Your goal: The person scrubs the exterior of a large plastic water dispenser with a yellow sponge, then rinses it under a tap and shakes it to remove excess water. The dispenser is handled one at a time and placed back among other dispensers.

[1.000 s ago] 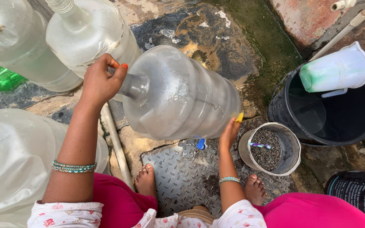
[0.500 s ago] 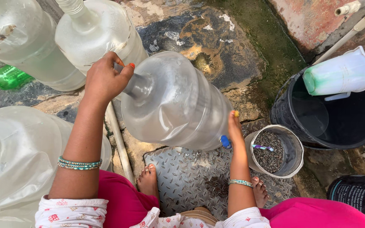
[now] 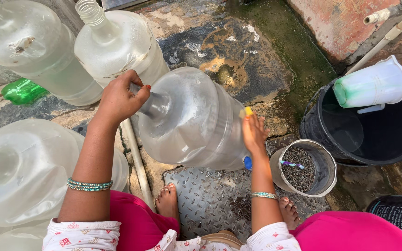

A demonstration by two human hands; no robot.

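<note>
Wet stone ground [image 3: 219, 51], stained dark and green, spreads under everything, with a ridged metal plate [image 3: 210, 200] nearest, where two bare feet stand. Just right of the plate sits a small grey tub [image 3: 324, 174] holding dark grit and a small striped stick. Above the plate a large clear water jug [image 3: 196, 121] lies tilted on its side, neck pointing left. The left hand [image 3: 119, 100] is wrapped tight around that neck, fingers curled closed. The right hand [image 3: 254, 135] presses flat against the jug's base, fingers spread, beside a bit of yellow and a blue piece; whether it grips anything I cannot tell. A pale pipe [image 3: 136, 160] runs along the ground under the jug. More big clear jugs crowd the left side. Farther right, a black bucket [image 3: 396, 144] carries a white pitcher [image 3: 373, 86] across its rim. A green bottle [image 3: 22, 90] lies far left.
</note>
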